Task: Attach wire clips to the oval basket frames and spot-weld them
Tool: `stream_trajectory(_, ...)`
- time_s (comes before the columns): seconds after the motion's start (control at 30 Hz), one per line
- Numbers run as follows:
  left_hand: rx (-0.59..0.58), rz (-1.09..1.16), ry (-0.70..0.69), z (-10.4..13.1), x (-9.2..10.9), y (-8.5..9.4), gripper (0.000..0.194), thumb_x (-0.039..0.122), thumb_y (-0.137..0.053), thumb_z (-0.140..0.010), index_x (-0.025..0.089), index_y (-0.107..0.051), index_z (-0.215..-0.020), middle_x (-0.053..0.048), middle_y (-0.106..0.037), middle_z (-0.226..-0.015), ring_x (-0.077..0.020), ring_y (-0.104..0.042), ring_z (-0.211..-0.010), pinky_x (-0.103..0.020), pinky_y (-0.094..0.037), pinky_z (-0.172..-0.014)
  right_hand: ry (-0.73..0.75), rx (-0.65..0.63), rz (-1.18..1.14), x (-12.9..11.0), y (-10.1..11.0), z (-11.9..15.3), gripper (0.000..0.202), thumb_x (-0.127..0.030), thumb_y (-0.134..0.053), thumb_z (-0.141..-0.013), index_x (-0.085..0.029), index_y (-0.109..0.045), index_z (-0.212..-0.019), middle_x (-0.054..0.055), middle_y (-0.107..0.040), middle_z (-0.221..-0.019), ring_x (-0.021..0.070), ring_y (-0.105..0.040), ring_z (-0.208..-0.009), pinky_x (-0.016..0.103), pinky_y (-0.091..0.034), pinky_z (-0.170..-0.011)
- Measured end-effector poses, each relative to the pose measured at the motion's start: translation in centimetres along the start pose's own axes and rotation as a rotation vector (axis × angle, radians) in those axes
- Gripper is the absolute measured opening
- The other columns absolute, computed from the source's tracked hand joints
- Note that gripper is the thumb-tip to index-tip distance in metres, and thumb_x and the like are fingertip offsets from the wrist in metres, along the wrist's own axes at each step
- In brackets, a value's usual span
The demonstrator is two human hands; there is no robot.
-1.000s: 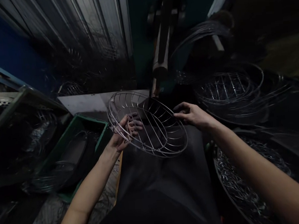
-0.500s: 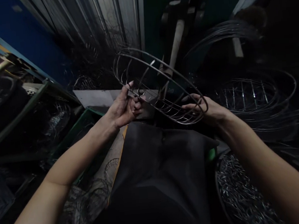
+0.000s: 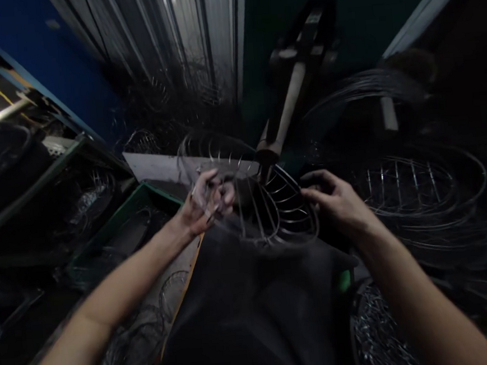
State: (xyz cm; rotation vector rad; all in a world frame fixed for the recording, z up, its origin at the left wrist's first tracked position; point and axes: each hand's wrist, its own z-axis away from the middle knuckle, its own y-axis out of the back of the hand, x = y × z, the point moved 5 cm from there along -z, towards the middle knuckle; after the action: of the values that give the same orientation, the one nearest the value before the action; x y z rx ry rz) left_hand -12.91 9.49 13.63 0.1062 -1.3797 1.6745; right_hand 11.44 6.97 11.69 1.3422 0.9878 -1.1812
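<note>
Wire basket [image 3: 257, 206] lowered and turned flatter since the frame half a second earlier, when its rim stood raised on edge toward the viewer; both hands have followed it. It now hangs between them, above the near edge of the dark apron [image 3: 274, 309] and in front of the metal rod [image 3: 291, 100] at far centre. Right hand [image 3: 333, 198]: thumb and fingers drawn close together, apparently pinching the right rim. Left hand [image 3: 211, 199]: fingers half curled at the left side among the wires; motion blur prevents telling whether they close on any wire. Surroundings: green crate [image 3: 160, 190] at left; more wire baskets [image 3: 403, 181] at right; tub of metal pieces [image 3: 377, 329] at near right.

Handling, as judged: the basket should be light and fairly stiff, a little springy, with smooth thin wire that may slip or turn in a loose pinch. The outer rim, held at opposite sides, appears the soundest hold; the slender ribs would probably bend more readily.
</note>
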Motion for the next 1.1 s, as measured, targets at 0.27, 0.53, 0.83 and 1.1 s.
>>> stream_trajectory(0.27,-0.157,-0.023,-0.136,0.1,-4.1,4.8,0.033,0.033,-0.036,-0.090,0.013,-0.062,-0.088,0.004,-0.046,-0.039,-0.0060,-0.031,-0.027,-0.016,-0.030,-0.033,-0.043,0.214,-0.169,7.0,-0.2,1.6,0.042,-0.050,-0.067,-0.068,-0.021,-0.062,-0.098,0.001,-0.064,-0.077,0.0103,-0.055,-0.059,0.022,-0.044,-0.049)
stream_trajectory(0.53,-0.167,0.010,-0.135,-0.2,-4.1,5.2,0.039,0.032,-0.029,-0.092,0.015,-0.063,-0.088,0.002,-0.045,-0.036,-0.0066,-0.028,-0.026,-0.016,-0.029,-0.033,0.026,0.136,-0.189,5.9,-4.0,-3.4,0.039,-0.044,-0.072,-0.063,-0.022,-0.066,-0.095,0.003,-0.068,-0.089,0.0174,-0.062,-0.077,0.030,-0.050,-0.067)
stream_trajectory(0.83,-0.208,0.028,-0.102,-0.5,-5.0,5.9,0.038,0.035,-0.031,-0.092,0.014,-0.064,-0.094,0.002,-0.046,-0.038,-0.0066,-0.030,-0.027,-0.017,-0.031,-0.034,0.076,0.116,-0.217,5.1,-4.3,-4.1,0.026,-0.039,-0.075,-0.059,-0.022,-0.067,-0.076,-0.001,-0.067,-0.075,0.0136,-0.060,-0.070,0.028,-0.048,-0.069)
stream_trajectory(1.1,-0.178,0.019,-0.097,-0.6,-4.9,6.3,0.038,0.036,-0.031,-0.092,0.014,-0.062,-0.094,0.003,-0.045,-0.037,-0.0073,-0.031,-0.027,-0.017,-0.030,-0.034,0.090,0.139,-0.122,4.3,-3.3,-3.3,0.030,-0.043,-0.074,-0.060,-0.021,-0.068,-0.080,0.002,-0.069,-0.077,0.0178,-0.063,-0.075,0.031,-0.050,-0.070)
